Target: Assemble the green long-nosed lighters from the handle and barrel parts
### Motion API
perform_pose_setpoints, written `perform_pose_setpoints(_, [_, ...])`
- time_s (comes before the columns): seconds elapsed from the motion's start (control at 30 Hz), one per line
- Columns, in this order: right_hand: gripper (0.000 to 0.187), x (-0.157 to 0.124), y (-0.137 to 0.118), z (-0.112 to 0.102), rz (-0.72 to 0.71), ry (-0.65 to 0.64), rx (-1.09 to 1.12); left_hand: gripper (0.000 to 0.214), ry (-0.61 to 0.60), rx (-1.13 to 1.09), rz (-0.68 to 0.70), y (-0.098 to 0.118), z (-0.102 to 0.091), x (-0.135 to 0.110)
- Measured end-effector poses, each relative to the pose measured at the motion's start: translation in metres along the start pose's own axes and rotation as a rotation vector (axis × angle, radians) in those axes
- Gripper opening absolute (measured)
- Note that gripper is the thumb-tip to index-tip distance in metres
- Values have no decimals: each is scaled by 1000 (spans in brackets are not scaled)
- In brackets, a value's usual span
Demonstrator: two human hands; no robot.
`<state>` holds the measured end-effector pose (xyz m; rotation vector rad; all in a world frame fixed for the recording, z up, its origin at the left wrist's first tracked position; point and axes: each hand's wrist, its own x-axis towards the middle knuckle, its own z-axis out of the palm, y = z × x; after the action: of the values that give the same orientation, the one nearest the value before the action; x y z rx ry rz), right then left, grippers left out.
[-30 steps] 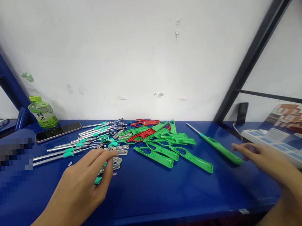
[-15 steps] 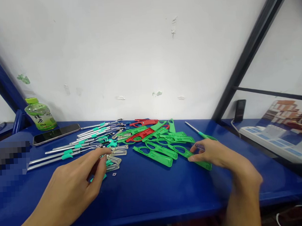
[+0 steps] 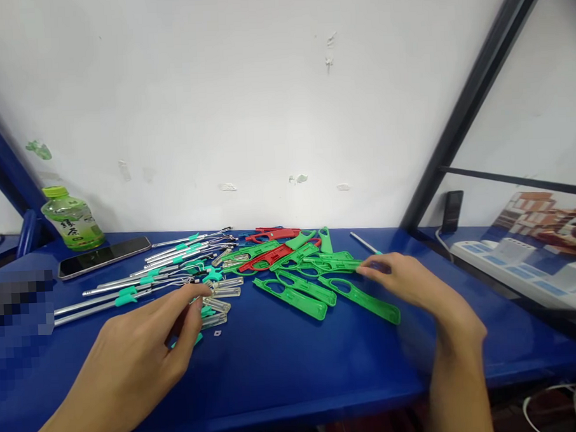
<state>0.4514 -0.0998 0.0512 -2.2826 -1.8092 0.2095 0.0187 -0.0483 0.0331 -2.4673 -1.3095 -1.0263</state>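
Observation:
My left hand [image 3: 141, 350] hovers over the left side, thumb and index finger curled almost together beside clear plastic lighter tanks [image 3: 218, 305]; whatever is between the fingertips is too small to make out. Metal lighter tubes [image 3: 105, 300] with teal triggers and thin wires lie in a row beyond it. My right hand [image 3: 415, 287] pinches the right end of a green lighter casing half [image 3: 347, 264] on the pile. Nearer me lies another green casing half [image 3: 375, 306], open side up. Behind the right hand a metal tube [image 3: 363, 241] sticks out, its other end hidden.
Red casing halves [image 3: 265, 258] lie among the green ones. A green-capped drink bottle [image 3: 73, 219] and a phone [image 3: 103, 257] are at the back left by the white wall. Beyond the dark frame post [image 3: 456, 126] stand white power strips [image 3: 505, 270].
My right hand has moved left and away from me, from the nearer green casing half to the one on the pile. My left hand has stayed put.

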Motion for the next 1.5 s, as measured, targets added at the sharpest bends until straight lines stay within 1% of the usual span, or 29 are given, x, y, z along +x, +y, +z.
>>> perform_pose_setpoints(0.07, [35, 10, -1, -3, -28, 17, -45, 36, 35, 0, 61, -3, 0, 1])
perform_pose_setpoints(0.1, [37, 16, -1, -4, -47, 8, -71, 34, 55, 4, 95, -4, 0, 1])
perform_pose_setpoints(0.17, [41, 29, -1, -6, -78, -47, -127, 32, 67, 21, 123, -5, 0, 3])
perform_pose_setpoints(0.27, [36, 48, 2, -6, -100, -150, -194, 31, 98, 24, 151, -4, -2, 4])
perform_pose_setpoints(0.33, [35, 56, 4, -5, -114, -182, -222, 31, 115, 9, 161, -1, -5, 5])
perform_pose_setpoints(0.4, [35, 59, 6, -4, -129, -173, -241, 32, 113, 4, 157, 1, -7, 5])
perform_pose_setpoints(0.47, [35, 58, 7, -5, -143, -134, -253, 32, 96, 10, 150, 1, -8, 4])
perform_pose_setpoints(0.57, [34, 50, 5, -9, -167, -40, -257, 35, 75, 17, 122, -2, -7, 4])
perform_pose_setpoints(0.67, [33, 38, -1, -15, -193, 65, -234, 39, 20, 56, 41, -9, -2, 4])
perform_pose_setpoints(0.73, [35, 27, -8, -19, -207, 111, -200, 45, -67, 106, -42, -14, 2, 6])
perform_pose_setpoints(0.83, [36, 5, -23, -20, -220, 126, -134, 52, -194, 157, -135, -24, 5, 10])
perform_pose_setpoints(0.93, [37, -21, -45, -12, -234, 79, -62, 52, -246, 182, -171, -40, 4, 13])
perform_pose_setpoints(1.0, [35, -36, -63, -4, -224, -15, 31, 53, -269, 202, -194, -55, 1, 14])
perform_pose_setpoints(1.07, [33, -48, -84, 5, -219, -121, 67, 52, -284, 222, -221, -72, -1, 15])
perform_pose_setpoints(1.13, [31, -55, -106, 13, -224, -186, 47, 47, -300, 235, -243, -88, -2, 14])
perform_pose_setpoints(1.17, [27, -57, -117, 16, -247, -226, 31, 44, -310, 237, -247, -96, -2, 14])
perform_pose_setpoints(1.23, [21, -60, -136, 20, -280, -262, -8, 39, -328, 243, -258, -109, -2, 13])
perform_pose_setpoints(1.3, [19, -60, -150, 23, -299, -291, -41, 37, -339, 256, -271, -119, -2, 11])
perform_pose_setpoints(1.33, [20, -60, -155, 23, -302, -296, -49, 37, -342, 264, -276, -123, -2, 10])
perform_pose_setpoints(1.4, [30, -60, -159, 25, -298, -302, -42, 37, -344, 277, -277, -130, -3, 8])
perform_pose_setpoints(1.5, [48, -58, -154, 28, -297, -280, 12, 41, -341, 290, -259, -138, -5, 6])
